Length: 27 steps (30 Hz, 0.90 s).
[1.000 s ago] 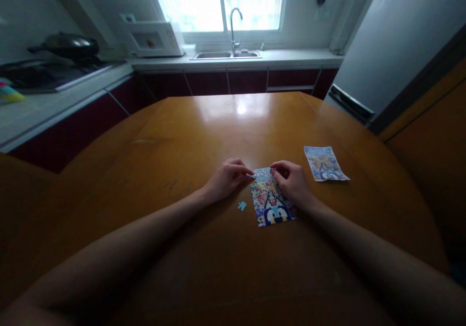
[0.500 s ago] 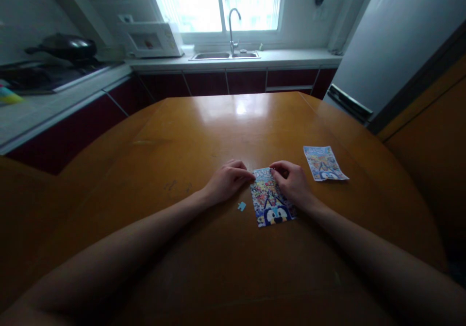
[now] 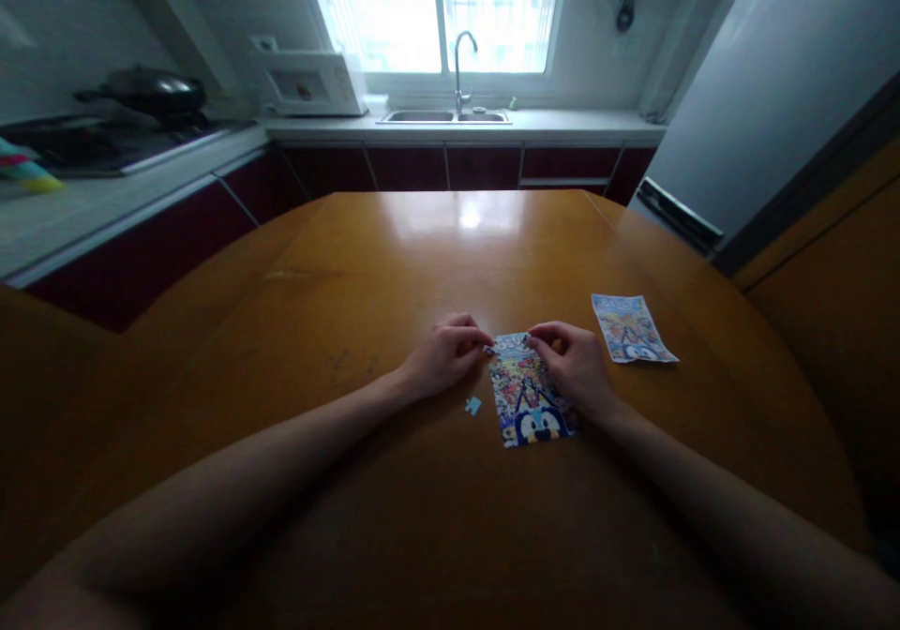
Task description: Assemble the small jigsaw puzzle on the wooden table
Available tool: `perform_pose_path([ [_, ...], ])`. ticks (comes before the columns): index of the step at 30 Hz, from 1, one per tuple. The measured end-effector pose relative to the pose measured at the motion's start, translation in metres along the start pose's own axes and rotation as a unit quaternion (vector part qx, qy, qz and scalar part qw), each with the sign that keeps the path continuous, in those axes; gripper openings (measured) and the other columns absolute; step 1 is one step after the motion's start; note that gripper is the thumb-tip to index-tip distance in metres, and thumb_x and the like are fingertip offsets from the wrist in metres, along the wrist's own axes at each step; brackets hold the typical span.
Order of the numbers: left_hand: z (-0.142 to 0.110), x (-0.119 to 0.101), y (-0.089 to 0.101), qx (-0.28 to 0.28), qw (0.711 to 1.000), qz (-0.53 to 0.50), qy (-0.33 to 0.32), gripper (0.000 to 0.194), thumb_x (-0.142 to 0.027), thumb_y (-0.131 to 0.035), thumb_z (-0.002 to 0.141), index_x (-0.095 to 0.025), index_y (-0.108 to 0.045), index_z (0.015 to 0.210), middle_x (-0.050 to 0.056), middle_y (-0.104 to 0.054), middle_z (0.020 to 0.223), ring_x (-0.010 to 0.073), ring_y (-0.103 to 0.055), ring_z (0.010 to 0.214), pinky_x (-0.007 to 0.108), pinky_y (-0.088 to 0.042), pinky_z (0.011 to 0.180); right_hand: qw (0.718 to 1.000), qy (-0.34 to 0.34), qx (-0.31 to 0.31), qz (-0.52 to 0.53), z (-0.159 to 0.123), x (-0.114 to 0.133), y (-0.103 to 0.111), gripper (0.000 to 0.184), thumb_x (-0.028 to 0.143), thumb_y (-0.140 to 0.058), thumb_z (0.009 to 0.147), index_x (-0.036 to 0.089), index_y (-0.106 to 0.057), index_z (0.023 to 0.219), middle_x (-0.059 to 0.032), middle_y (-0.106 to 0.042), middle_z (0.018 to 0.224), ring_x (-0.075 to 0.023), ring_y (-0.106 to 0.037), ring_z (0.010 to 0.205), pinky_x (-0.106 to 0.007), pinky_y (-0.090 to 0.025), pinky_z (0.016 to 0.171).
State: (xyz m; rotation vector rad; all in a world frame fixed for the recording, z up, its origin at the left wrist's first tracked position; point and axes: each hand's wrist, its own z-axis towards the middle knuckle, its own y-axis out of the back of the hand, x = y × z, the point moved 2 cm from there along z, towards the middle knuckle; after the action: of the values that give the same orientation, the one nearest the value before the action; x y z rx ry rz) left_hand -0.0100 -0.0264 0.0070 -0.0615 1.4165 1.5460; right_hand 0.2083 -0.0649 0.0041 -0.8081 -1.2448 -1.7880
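A small jigsaw puzzle (image 3: 529, 388) with a blue cartoon dog along its lower edge lies on the wooden table between my hands. At its upper left edge, my left hand (image 3: 454, 356) is closed in a pinch on a tiny puzzle piece (image 3: 489, 350). My right hand (image 3: 577, 366) covers part of the puzzle's right side. Its thumb and forefinger are pinched at the top right corner, and what lies between them is too small to make out. One loose light-blue puzzle piece (image 3: 473, 406) rests just left of the puzzle, below my left hand.
A creased printed sheet (image 3: 635, 330) with the same picture lies to the right of my right hand. Beyond the table (image 3: 422, 264) are a sink (image 3: 422, 117), a microwave (image 3: 313, 84) and a stove with a dark pan (image 3: 151, 91). A fridge (image 3: 759, 96) stands at right.
The whole view has shifted slightly. My left fingertips have drawn back a little from the puzzle's edge, so the tiny piece shows more. My right hand stays at the top right corner.
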Motion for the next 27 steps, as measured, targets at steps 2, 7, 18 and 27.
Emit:
perform_pose_path([
  [2,-0.001,0.0,0.0,0.003,1.0,0.003,0.0,0.015,-0.024,-0.063,0.09,-0.021,-0.077,0.094,0.005,-0.062,0.086,0.0174,-0.057,0.083,0.032,-0.047,0.077,1.0,-0.002,0.002,0.002,-0.001,0.003,0.0,0.014,0.03,-0.07,0.084,0.018,-0.077,0.087,-0.0056,-0.074,0.077,-0.017,-0.059,0.062,-0.031,-0.046,0.059],
  [7,-0.002,-0.001,-0.001,0.017,1.0,0.009,-0.014,0.014,-0.026,-0.064,0.09,-0.023,-0.078,0.094,0.005,-0.062,0.085,0.0176,-0.057,0.082,0.032,-0.047,0.077,1.0,-0.006,0.008,0.026,-0.003,0.007,-0.001,0.016,0.033,-0.07,0.084,0.019,-0.077,0.088,-0.0061,-0.076,0.083,-0.0176,-0.062,0.064,-0.031,-0.046,0.059],
  [18,-0.003,0.001,0.001,-0.014,1.0,-0.014,0.002,0.016,-0.019,-0.061,0.089,-0.022,-0.077,0.09,0.004,-0.061,0.086,0.0168,-0.057,0.082,0.032,-0.048,0.077,1.0,-0.014,-0.001,0.027,0.0,0.02,0.007,0.012,0.03,-0.073,0.081,0.019,-0.077,0.085,-0.0071,-0.076,0.08,-0.0186,-0.064,0.064,-0.031,-0.047,0.057],
  [27,-0.003,0.001,0.001,-0.004,1.0,-0.005,0.005,0.013,-0.02,-0.063,0.087,-0.022,-0.076,0.088,0.004,-0.061,0.083,0.0184,-0.056,0.084,0.032,-0.047,0.076,0.995,0.045,0.09,0.015,0.012,0.017,-0.023,0.007,0.023,-0.071,0.081,0.022,-0.078,0.081,-0.0033,-0.077,0.077,-0.0185,-0.067,0.07,-0.033,-0.05,0.068],
])
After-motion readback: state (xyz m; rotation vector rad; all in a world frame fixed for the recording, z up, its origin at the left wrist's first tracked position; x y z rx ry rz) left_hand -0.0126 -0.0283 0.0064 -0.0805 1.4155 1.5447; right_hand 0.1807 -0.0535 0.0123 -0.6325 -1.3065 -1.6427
